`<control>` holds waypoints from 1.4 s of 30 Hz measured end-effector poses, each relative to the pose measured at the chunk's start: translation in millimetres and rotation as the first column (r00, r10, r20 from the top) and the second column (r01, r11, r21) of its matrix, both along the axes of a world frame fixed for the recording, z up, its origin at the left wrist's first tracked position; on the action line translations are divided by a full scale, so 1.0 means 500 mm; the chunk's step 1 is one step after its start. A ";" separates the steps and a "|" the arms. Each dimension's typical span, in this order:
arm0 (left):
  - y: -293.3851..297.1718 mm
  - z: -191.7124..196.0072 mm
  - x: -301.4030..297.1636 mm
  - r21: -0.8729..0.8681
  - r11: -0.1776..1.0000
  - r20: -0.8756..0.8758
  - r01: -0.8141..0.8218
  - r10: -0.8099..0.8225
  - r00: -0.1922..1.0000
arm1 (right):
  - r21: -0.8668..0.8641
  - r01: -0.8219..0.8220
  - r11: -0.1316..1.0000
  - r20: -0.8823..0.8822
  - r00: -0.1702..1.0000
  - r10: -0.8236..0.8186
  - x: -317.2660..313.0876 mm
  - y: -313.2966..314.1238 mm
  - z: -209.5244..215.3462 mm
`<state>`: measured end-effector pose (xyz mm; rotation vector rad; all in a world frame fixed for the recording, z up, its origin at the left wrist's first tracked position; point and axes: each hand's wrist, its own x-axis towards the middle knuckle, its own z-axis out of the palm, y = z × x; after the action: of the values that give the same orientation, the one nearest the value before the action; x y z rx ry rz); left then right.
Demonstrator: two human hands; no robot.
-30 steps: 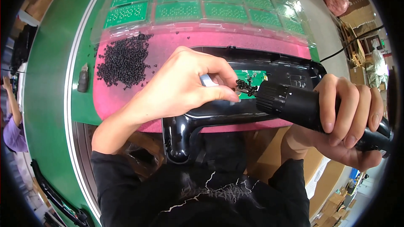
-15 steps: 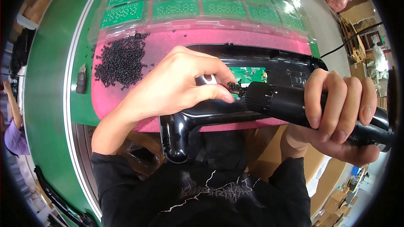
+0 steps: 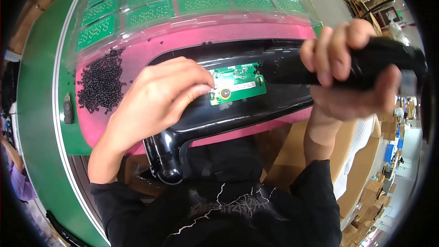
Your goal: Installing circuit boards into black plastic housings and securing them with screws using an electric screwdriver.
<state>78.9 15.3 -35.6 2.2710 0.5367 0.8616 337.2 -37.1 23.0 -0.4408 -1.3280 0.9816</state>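
Note:
My left hand [image 3: 167, 93] is closed in a pinch, its fingertips at the left edge of a green circuit board [image 3: 235, 92]. Whatever those fingers hold is hidden. The board rests inside a long black plastic housing [image 3: 201, 126], with a round dark part and a pale strip on its face. My right hand [image 3: 345, 71] is wrapped round a black electric screwdriver [image 3: 288, 70], blurred by motion and pointing left. Small black screws [image 3: 259, 67] cluster at its tip, over the board's upper right corner.
A heap of black screws [image 3: 100, 80] lies on the pink mat [image 3: 151, 41], left of the housing. Clear trays [image 3: 178, 7] of green boards stand at the back. A small dark bottle-like thing [image 3: 68, 110] stands on the green table [image 3: 41, 87]. Cardboard [image 3: 288, 155] is at right.
The screwdriver's tip, with screws on it, has parted from my left fingers. My left hand has moved to the board's left edge, uncovering more of the board. My view has shifted.

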 end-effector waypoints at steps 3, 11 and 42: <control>-0.003 -0.004 -0.002 0.058 0.996 -0.084 0.074 -0.069 0.994 | -0.153 0.124 0.980 0.043 0.992 -0.119 -0.004 0.018 -0.024; -0.002 -0.020 0.007 0.102 0.987 -0.208 0.123 -0.100 0.973 | -0.124 0.057 0.991 -0.001 0.998 -0.057 0.013 0.031 -0.046; -0.006 -0.007 0.002 0.307 0.949 -0.017 0.075 -0.074 0.997 | 0.115 -0.102 0.988 -0.266 0.955 0.130 -0.073 -0.038 0.028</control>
<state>80.1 12.4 -39.2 2.5570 0.3332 0.9563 300.7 -55.9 37.3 -0.1447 -1.1553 1.0281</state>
